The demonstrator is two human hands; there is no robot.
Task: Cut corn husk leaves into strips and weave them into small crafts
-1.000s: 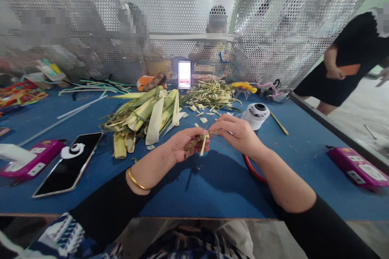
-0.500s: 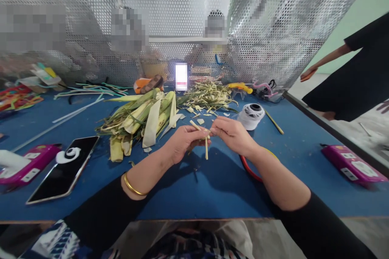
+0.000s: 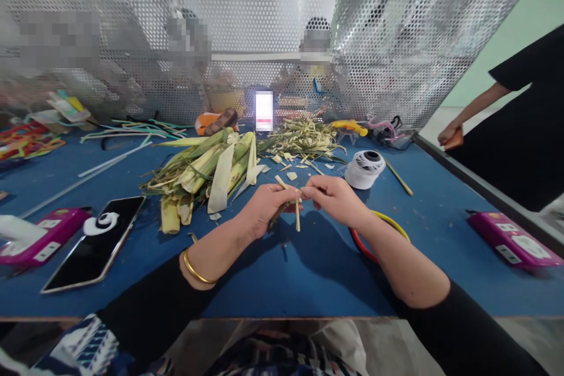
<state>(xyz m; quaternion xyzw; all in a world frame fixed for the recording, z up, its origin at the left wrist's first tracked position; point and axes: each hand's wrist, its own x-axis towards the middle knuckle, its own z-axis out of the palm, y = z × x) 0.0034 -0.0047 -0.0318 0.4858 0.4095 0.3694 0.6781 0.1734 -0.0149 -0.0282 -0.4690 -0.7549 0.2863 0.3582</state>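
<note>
My left hand [image 3: 273, 202] is closed on pale, narrow plant strips [image 3: 298, 220]; one hangs down below the fingertips and another sticks up to the left. My right hand [image 3: 337, 197] meets it fingertip to fingertip in a pinch, and what lies between those fingers is too small to make out. Just left of my hands lies a bundle of corn stalks and husks [image 3: 205, 170]. Behind them is a heap of shredded plant strips [image 3: 304, 140], with small scraps in front. A spool of white thread [image 3: 365, 171] stands beyond my right hand.
A phone [image 3: 94, 247] and a magenta box [image 3: 44, 235] lie at left, another magenta box [image 3: 513, 238] at right. A red and yellow ring [image 3: 392, 224] sits under my right forearm. A lit screen [image 3: 264, 110] stands before the perforated sheet [image 3: 255, 6]. A person [image 3: 524, 123] is at right.
My right hand has shifted slightly down and to the right, with its fingers still pinched. The strips stay in my left hand. The person's hand at the right has lowered.
</note>
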